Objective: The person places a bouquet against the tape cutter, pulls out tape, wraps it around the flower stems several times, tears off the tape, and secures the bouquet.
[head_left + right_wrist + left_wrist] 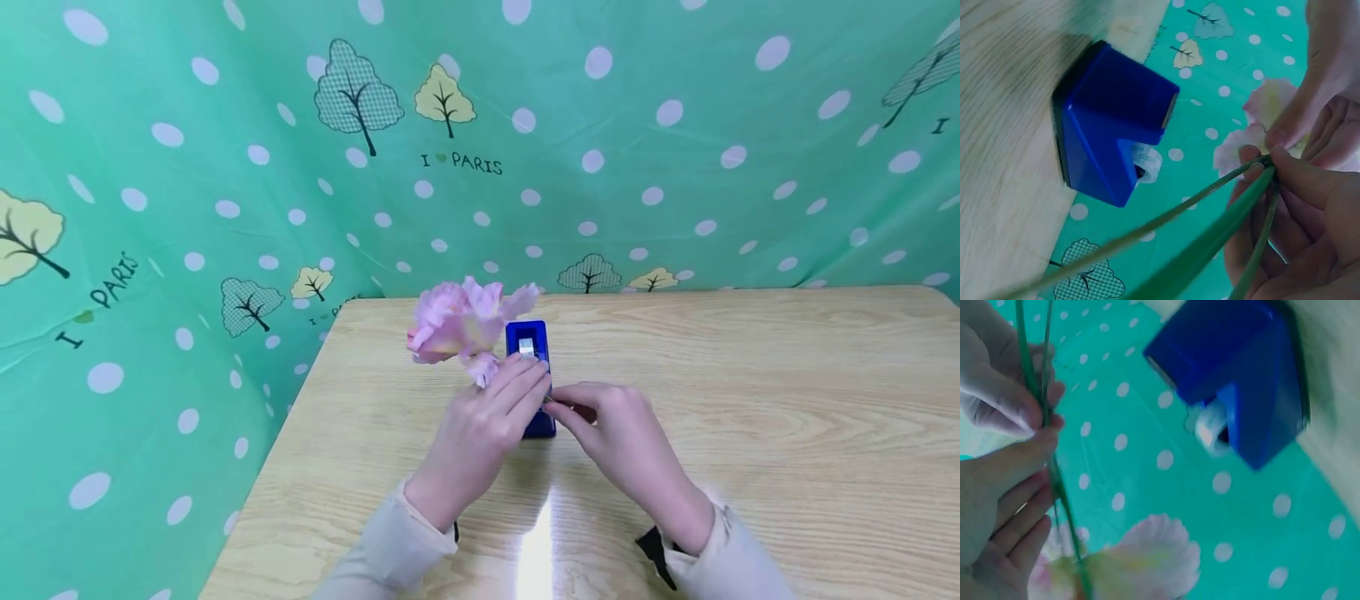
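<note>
Pink artificial flowers (459, 323) stick out beyond my left hand (483, 421), which pinches their green stems (1071, 519) between thumb and fingers just below the blooms. Close beside it, my right hand (628, 433) pinches the same stems with thumb and forefinger. In the right wrist view the stems (1166, 275) fan out from the right fingertips toward the camera. A blue tape dispenser (543, 425) stands on the table behind the hands, partly covered by the left fingers in the head view. Its tape roll (1149, 164) and toothed cutting edge show in the right wrist view.
The hands are above a light wood-grain table (750, 375). A green cloth (480, 217) with white dots and printed trees hangs behind it and along the left side. A black strap (657, 557) shows at the right sleeve.
</note>
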`<act>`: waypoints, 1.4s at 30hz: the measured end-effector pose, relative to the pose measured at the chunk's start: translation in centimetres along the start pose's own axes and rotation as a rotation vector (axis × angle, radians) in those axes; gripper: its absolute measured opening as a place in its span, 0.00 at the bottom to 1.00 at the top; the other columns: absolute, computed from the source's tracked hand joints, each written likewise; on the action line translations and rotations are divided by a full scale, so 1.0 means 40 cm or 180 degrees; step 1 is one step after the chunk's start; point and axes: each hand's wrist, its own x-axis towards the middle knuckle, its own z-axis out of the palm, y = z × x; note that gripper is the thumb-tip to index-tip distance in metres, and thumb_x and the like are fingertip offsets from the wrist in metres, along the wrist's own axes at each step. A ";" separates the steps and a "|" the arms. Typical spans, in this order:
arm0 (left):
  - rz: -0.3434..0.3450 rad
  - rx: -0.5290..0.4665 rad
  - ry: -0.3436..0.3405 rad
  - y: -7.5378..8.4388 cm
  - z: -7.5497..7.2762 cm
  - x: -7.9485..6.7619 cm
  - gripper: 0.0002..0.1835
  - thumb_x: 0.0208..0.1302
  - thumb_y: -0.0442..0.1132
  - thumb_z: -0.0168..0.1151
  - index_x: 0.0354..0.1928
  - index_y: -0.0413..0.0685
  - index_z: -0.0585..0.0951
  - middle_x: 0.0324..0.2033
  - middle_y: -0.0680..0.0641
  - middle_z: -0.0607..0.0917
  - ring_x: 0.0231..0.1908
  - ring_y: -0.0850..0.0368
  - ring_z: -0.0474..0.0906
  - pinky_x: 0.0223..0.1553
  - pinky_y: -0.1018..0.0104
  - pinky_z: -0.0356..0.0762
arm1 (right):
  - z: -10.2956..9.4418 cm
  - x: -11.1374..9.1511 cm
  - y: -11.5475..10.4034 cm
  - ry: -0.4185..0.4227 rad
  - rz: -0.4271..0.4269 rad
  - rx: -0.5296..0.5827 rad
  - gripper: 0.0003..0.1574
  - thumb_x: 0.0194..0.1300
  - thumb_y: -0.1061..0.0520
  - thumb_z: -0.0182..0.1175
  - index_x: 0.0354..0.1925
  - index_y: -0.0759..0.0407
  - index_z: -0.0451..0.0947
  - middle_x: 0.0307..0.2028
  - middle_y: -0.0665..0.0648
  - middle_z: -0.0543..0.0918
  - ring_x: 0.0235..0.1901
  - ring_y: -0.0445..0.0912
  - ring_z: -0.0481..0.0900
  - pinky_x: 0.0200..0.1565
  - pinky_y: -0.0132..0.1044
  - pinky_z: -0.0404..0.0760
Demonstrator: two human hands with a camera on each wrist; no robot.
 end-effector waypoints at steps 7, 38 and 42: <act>-0.0191 -0.0735 0.0814 0.002 0.009 0.006 0.07 0.59 0.32 0.69 0.41 0.41 0.87 0.41 0.46 0.88 0.44 0.52 0.84 0.53 0.64 0.81 | -0.006 0.000 0.007 0.0067 0.0127 0.0389 0.08 0.62 0.58 0.69 0.41 0.57 0.89 0.36 0.51 0.90 0.32 0.38 0.86 0.33 0.28 0.84; -0.2860 -0.3329 -0.0933 0.080 0.061 -0.003 0.16 0.55 0.50 0.75 0.36 0.47 0.84 0.31 0.49 0.88 0.28 0.65 0.85 0.31 0.75 0.82 | -0.018 0.009 0.009 0.0227 0.0633 0.1285 0.12 0.64 0.59 0.67 0.44 0.65 0.86 0.36 0.57 0.89 0.33 0.43 0.88 0.37 0.31 0.86; -0.2815 -0.3532 -0.0841 0.081 0.067 -0.002 0.18 0.57 0.45 0.74 0.46 0.43 0.84 0.40 0.44 0.88 0.39 0.55 0.88 0.41 0.74 0.83 | -0.019 0.009 0.009 0.0245 0.0628 0.1226 0.12 0.64 0.56 0.67 0.44 0.63 0.86 0.36 0.56 0.89 0.35 0.40 0.87 0.38 0.30 0.86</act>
